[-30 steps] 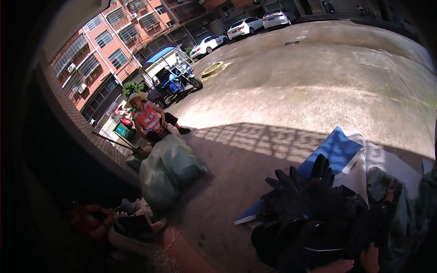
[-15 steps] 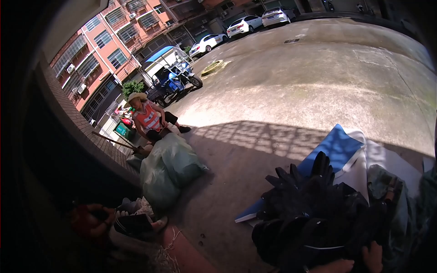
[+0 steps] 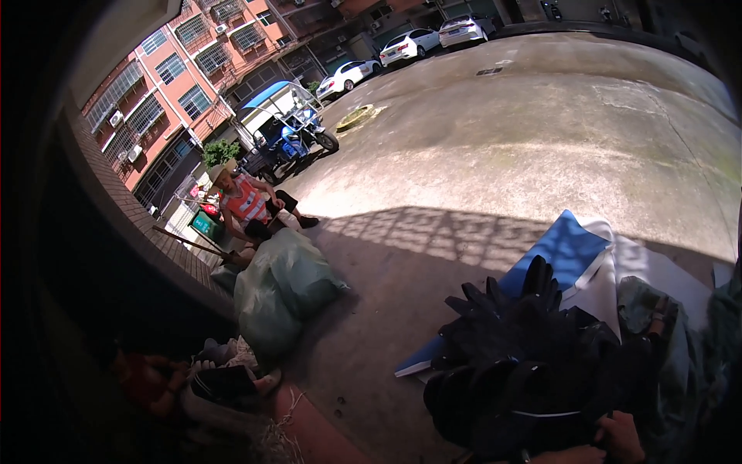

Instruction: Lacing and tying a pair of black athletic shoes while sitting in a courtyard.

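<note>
A heap of black, rounded, flap-like pieces [image 3: 502, 332] lies in front of me at the lower right; what they are is too dark to tell. A thin white strip [image 3: 549, 414] crosses its near side. My right hand [image 3: 620, 438] is at the heap's near edge, fingers bent and closed, with whatever they grip hidden. Just left of it, my left hand [image 3: 576, 455] is largely cut off by the lower edge, its fingertips close to the right hand. A band shows at the left wrist. Under the heap lies a blue and white sheet [image 3: 563, 247].
A full pale-green sack [image 3: 282, 290] stands left of centre. Behind it sits a person in an orange vest and straw hat [image 3: 246, 203]. Another person [image 3: 151, 383] sits in shadow at lower left. Farther off are a blue three-wheeler [image 3: 290, 135] and several white cars [image 3: 410, 45].
My right hand has moved slightly left and down, its fingers more bent, closer to my left hand. The seated person in the vest has lifted their head. The whole view has shifted slightly.
</note>
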Motion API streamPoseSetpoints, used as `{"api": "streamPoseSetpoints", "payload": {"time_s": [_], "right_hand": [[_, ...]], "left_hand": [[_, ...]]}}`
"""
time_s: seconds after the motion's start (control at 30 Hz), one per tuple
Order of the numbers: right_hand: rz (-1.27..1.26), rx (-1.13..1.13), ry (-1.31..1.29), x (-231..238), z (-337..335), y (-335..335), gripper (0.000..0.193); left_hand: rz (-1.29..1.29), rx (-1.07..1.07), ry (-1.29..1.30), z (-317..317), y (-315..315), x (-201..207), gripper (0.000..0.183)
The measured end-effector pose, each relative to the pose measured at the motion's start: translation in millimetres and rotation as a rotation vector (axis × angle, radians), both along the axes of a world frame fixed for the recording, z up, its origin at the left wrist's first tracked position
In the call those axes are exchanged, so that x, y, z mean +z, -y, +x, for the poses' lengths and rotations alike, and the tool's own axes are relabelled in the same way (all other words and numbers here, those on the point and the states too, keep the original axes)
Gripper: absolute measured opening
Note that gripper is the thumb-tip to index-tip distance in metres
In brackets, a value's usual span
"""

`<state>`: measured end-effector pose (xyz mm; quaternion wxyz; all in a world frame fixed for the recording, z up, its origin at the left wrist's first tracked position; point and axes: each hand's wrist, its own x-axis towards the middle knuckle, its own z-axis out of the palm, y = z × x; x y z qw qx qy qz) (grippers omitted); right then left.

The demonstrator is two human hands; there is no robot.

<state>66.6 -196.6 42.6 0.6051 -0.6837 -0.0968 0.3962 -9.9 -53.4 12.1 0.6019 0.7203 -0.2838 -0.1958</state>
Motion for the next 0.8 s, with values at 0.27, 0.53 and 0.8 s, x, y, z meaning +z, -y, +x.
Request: {"api": "streamPoseSetpoints", "payload": {"time_s": [0.27,0.53,0.8], "right_hand": [[0.086,-0.200,-0.310,31.3,0.1,8.9,0.016],[0.024,0.190,0.034,52.4,-29.8,-19.8,0.021],[0.039,0.394,0.088,77.9,-48.4,-44.7,0.020]], "left_hand": [[-0.024,0.650,-0.251,25.2,-19.9,-43.7,0.025],[0.043,0.498,-0.331,84.9,-11.3,-27.9,0.043],[0.127,0.276,-0.615,77.0,-18.8,-38.2,0.029]]}}
